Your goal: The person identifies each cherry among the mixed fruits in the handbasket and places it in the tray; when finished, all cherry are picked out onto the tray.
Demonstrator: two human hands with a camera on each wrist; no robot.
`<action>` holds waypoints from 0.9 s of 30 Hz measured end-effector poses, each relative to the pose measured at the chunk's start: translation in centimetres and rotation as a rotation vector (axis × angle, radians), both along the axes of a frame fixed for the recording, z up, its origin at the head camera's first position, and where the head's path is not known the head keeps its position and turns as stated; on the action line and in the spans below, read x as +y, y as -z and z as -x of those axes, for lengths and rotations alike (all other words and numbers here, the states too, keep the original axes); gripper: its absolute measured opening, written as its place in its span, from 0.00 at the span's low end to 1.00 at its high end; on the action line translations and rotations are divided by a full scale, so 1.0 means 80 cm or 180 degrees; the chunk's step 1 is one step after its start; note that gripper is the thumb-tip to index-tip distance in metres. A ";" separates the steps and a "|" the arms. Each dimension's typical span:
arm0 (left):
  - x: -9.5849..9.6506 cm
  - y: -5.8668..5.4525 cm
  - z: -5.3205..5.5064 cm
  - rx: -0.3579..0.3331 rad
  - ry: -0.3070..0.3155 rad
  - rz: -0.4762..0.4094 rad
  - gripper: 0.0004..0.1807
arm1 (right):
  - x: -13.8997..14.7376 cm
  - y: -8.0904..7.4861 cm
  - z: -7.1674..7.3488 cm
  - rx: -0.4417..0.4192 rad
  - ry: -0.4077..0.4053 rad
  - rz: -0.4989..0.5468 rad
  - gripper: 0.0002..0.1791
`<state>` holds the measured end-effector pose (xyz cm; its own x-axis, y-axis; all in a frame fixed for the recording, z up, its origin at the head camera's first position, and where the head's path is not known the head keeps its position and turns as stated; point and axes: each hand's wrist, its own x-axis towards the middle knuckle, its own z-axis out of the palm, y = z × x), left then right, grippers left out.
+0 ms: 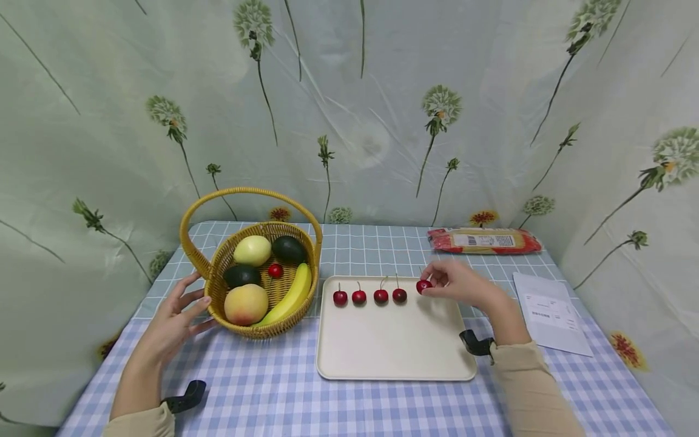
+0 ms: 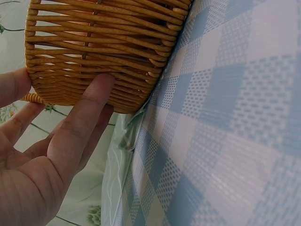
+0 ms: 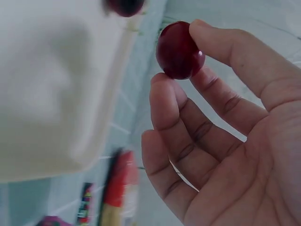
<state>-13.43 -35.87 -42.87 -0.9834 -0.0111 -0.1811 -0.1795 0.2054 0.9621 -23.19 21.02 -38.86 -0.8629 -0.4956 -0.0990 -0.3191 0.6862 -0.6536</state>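
Note:
My right hand (image 1: 455,282) pinches a dark red cherry (image 1: 423,286) between thumb and fingertips, over the upper right part of a cream tray (image 1: 390,346). In the right wrist view the cherry (image 3: 179,49) shows close up. Several cherries with stems stand in a row along the tray's far side, the nearest being a cherry (image 1: 400,296) to the left of the hand. At the left, my left hand (image 1: 173,318) rests with spread fingers against the side of a wicker basket (image 1: 218,312); its fingertips meet the woven wall (image 2: 103,52) in the left wrist view.
The basket holds a peach (image 1: 246,304), a banana (image 1: 289,297), a yellow-green fruit (image 1: 252,250), dark green avocados (image 1: 289,249) and a red cherry (image 1: 275,271). A red package (image 1: 485,241) lies at the back right, with a white labelled envelope (image 1: 551,312) in front.

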 end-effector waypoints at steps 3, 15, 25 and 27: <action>0.000 0.001 0.000 0.0001 0.0000 -0.0021 0.43 | 0.002 0.016 0.002 -0.0080 0.0047 0.0004 0.14; 0.000 0.000 0.001 0.0014 0.0002 -0.0017 0.43 | -0.004 0.044 -0.002 -0.0280 0.0201 -0.0013 0.13; 0.000 0.001 0.000 -0.0006 -0.0001 0.0016 0.43 | -0.005 0.052 0.003 -0.0350 0.0266 -0.0016 0.13; -0.001 0.001 0.000 -0.0018 -0.0007 0.0027 0.43 | -0.005 0.053 0.003 -0.0350 0.0249 -0.0003 0.13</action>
<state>-13.45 -35.92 -42.98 -0.9823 -0.0147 -0.1866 -0.1854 0.2131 0.9593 -23.45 20.60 -43.10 -0.8829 -0.4270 -0.1954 -0.1911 0.7068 -0.6811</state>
